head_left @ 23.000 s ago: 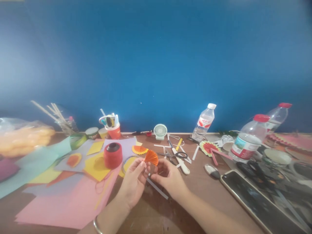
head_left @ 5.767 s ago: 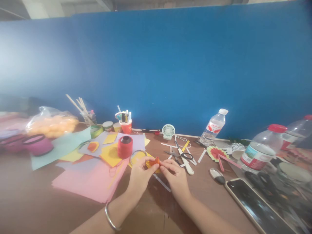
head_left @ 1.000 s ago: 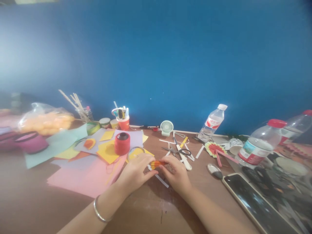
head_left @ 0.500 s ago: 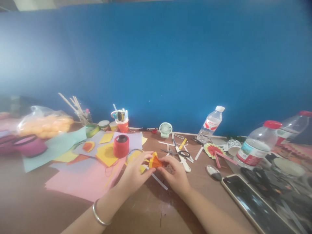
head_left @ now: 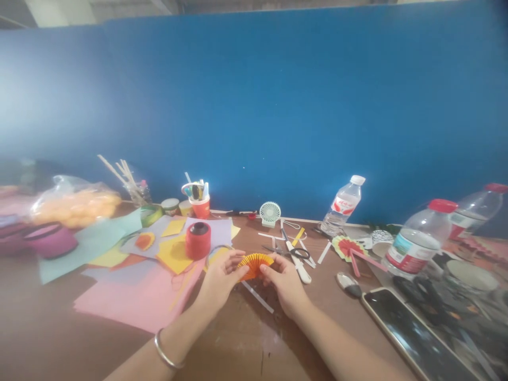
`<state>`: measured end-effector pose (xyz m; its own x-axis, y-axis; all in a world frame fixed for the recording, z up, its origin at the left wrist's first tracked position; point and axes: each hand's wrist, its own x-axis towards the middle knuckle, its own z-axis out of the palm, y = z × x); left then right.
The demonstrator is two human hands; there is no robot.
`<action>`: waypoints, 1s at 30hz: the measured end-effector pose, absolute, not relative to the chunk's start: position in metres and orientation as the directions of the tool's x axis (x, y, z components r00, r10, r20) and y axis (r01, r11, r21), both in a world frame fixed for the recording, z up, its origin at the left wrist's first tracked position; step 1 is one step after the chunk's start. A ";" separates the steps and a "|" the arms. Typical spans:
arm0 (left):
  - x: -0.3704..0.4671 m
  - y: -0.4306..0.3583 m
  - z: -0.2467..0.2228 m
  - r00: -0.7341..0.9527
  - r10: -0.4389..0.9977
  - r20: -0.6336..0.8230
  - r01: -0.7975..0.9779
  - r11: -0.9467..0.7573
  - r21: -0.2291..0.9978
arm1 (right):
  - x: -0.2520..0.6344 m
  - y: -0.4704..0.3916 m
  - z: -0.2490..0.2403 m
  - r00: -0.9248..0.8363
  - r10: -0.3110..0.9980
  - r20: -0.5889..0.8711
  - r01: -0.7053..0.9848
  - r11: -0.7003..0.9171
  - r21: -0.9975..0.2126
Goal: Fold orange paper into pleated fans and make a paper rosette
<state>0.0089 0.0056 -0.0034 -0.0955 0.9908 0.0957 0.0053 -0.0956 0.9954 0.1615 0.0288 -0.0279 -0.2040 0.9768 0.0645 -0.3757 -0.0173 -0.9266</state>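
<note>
A pleated yellow-and-orange paper fan [head_left: 255,264] is spread in an arc above the table, held at both ends. My left hand [head_left: 223,278] pinches its left end between thumb and fingers. At the opposite end, my right hand [head_left: 284,278] grips the folds the same way. Beneath the hands lies a white paper strip [head_left: 257,296]. Just beyond my right hand are scissors [head_left: 296,251] with black handles and a white-handled tool [head_left: 300,267]. A red spool [head_left: 198,241] stands to the left, beyond my left hand.
Coloured paper sheets [head_left: 135,296] cover the left side. A cup of pens [head_left: 200,206] and a small fan [head_left: 270,212] stand near the blue wall. On the right are a phone [head_left: 413,333], a red-capped bottle [head_left: 416,241], a white-capped bottle [head_left: 344,203] and a red-and-green paper fan [head_left: 349,246].
The pleated paper, bunched and tilted before, is now opened into an arc. Both hands have turned it so that the folds face me, and my right hand has shifted slightly.
</note>
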 end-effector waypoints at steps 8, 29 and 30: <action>0.006 0.008 -0.011 -0.188 0.979 0.076 -0.027 -0.082 0.996 | 0.163 0.026 -0.027 -0.218 0.975 -0.048 -0.405 -0.135 -0.904; 0.007 0.008 -0.010 -0.046 0.997 0.057 -0.030 -0.058 0.998 | 0.167 0.028 -0.025 -0.056 0.988 0.144 -0.131 0.136 -0.982; 0.008 0.008 -0.009 -0.026 0.998 0.051 -0.045 -0.052 0.998 | 0.167 0.028 -0.026 -0.037 0.990 0.138 -0.139 0.132 -0.981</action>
